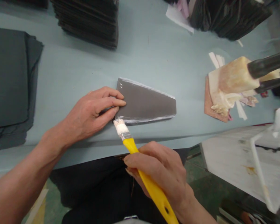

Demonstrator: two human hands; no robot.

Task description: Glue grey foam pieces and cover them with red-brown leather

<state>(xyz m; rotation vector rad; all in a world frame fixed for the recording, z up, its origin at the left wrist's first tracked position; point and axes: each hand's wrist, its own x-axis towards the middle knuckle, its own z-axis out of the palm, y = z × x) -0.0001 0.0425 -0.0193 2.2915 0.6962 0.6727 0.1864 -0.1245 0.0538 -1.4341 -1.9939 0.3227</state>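
Note:
A grey tapered piece [147, 102] lies flat on the pale blue table [154, 49], its edges lined with white glue. My left hand [93, 112] presses its fingertips on the piece's wide left end, fingers close together and fairly flat. My right hand [158, 171] is closed around the yellow handle of a brush [130, 144]. The brush's white bristles touch the piece's near left corner.
A stack of dark cut pieces [88, 21] stands at the back, another dark pile [224, 15] at back right, folded grey material [9, 84] at left. A glue-caked block with dark handles [238, 77] rests on a brown pad at right. A white stained surface [245, 161] sits lower right.

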